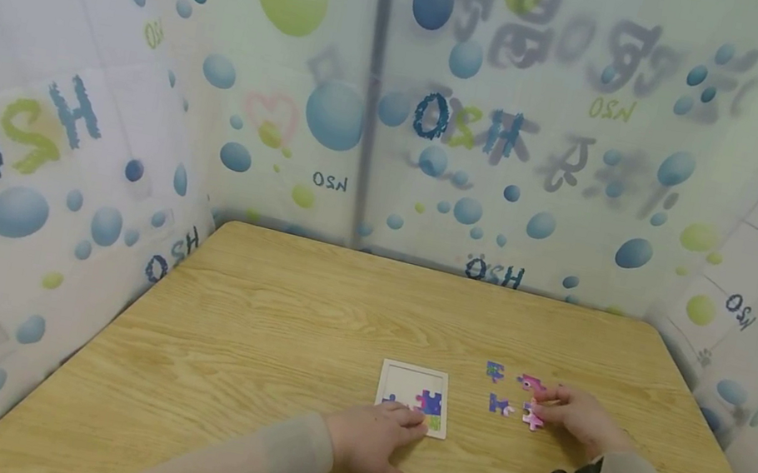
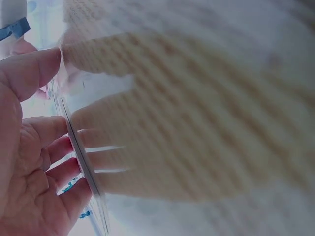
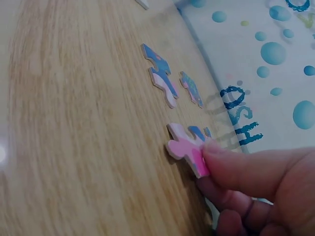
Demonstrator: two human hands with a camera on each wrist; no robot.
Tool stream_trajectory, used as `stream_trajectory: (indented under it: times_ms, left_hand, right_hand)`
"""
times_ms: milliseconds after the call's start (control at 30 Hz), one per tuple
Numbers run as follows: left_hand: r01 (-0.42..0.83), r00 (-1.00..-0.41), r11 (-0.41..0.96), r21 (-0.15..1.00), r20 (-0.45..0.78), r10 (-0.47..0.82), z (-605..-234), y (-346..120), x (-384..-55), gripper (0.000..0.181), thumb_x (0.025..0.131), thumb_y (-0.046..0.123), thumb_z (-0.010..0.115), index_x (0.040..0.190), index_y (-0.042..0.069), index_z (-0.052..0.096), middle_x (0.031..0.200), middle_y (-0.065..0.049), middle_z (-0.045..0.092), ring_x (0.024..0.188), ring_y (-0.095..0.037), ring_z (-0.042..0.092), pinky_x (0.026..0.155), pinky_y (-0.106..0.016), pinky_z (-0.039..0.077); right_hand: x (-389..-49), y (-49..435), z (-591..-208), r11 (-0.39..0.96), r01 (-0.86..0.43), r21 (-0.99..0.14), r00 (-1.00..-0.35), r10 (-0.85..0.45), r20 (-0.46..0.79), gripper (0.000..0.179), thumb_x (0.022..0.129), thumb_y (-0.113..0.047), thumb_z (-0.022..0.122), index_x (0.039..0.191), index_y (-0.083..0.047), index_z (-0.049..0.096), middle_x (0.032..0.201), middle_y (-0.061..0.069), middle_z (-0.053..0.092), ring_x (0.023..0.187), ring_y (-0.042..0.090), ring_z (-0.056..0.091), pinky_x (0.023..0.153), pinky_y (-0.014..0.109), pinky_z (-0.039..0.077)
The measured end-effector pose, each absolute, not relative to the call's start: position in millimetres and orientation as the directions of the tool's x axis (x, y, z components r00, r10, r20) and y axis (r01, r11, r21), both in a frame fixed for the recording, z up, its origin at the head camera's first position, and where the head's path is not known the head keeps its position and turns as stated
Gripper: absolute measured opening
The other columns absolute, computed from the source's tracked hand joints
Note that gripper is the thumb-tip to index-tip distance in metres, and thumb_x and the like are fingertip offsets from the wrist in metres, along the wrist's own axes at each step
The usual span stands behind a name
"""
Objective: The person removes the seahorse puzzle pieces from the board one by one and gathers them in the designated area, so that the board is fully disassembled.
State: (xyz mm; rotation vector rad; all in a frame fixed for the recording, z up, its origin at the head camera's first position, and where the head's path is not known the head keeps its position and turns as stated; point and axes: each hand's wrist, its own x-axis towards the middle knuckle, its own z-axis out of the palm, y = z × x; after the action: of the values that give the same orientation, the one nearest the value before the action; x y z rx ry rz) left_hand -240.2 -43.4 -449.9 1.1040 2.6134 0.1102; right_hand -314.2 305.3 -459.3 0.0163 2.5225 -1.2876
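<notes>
A small square puzzle tray [image 1: 415, 367] with a pale rim lies near the middle of the table; a few purple, pink and green pieces [image 1: 431, 402] sit in it. My left hand [image 1: 374, 439] rests on the tray's near edge, fingers extended and thumb apart. In the left wrist view, the fingertips of that hand [image 2: 29, 167] touch a thin flat edge [image 2: 81, 152]. To the right, my right hand [image 1: 582, 420] pinches a pink and white jigsaw piece [image 3: 187, 146] between thumb and fingers, tilted in the right wrist view.
Near the right hand lie loose jigsaw pieces: a blue-purple one [image 1: 495, 371], a purple and white one [image 1: 497, 404] and a pink one [image 1: 528, 382]. The wooden table [image 1: 258, 317] is bordered by printed curtains [image 1: 286, 203] at the back and sides.
</notes>
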Motion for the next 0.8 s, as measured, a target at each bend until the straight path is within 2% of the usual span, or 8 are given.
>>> stream_trajectory:
  times_ms: [133, 300, 467, 800]
  left_hand:
    - [0.687, -0.659, 0.702, 0.186, -0.248, 0.710, -450, -43, -240, 0.074, 0.089, 0.057, 0.057, 0.149, 0.019, 0.037, 0.156, 0.004, 0.029, 0.142, -0.018, 0.027, 0.113, -0.029, 0.025]
    - [0.685, -0.660, 0.704, 0.188, -0.249, 0.709, -450, -43, -240, 0.074, 0.089, 0.057, 0.058, 0.149, 0.019, 0.038, 0.156, 0.004, 0.029, 0.142, -0.018, 0.027, 0.113, -0.029, 0.026]
    - [0.685, -0.662, 0.705, 0.183, -0.249, 0.708, -450, -43, -240, 0.074, 0.088, 0.057, 0.058, 0.149, 0.019, 0.038, 0.155, 0.004, 0.029, 0.141, -0.018, 0.028, 0.113, -0.029, 0.026]
    - [0.685, -0.661, 0.705, 0.184, -0.249, 0.708, -450, -43, -240, 0.074, 0.088, 0.057, 0.058, 0.149, 0.019, 0.038, 0.155, 0.004, 0.029, 0.141, -0.018, 0.029, 0.113, -0.030, 0.026]
  right_hand:
    - [-314, 305, -458, 0.640, 0.149, -0.754, -0.956, -0.102, -0.275, 0.029, 0.087, -0.021, 0.072, 0.105, 0.001, 0.065, 0.119, 0.023, 0.053, 0.100, 0.032, 0.044, 0.084, 0.044, 0.034]
    - [-314, 305, -457, 0.663, 0.154, -0.733, -0.960, -0.076, -0.269, 0.026, 0.086, -0.018, 0.072, 0.102, 0.002, 0.066, 0.104, 0.013, 0.059, 0.094, 0.028, 0.047, 0.078, 0.037, 0.036]
    - [-314, 306, -456, 0.691, 0.149, -0.707, -0.960, -0.070, -0.270, 0.025, 0.086, -0.017, 0.072, 0.099, 0.003, 0.065, 0.096, 0.010, 0.060, 0.089, 0.025, 0.049, 0.073, 0.034, 0.037]
    - [-315, 303, -444, 0.756, 0.134, -0.641, -0.961, -0.058, -0.270, 0.027, 0.087, -0.021, 0.070, 0.103, 0.000, 0.065, 0.098, 0.012, 0.061, 0.090, 0.029, 0.052, 0.077, 0.044, 0.044]
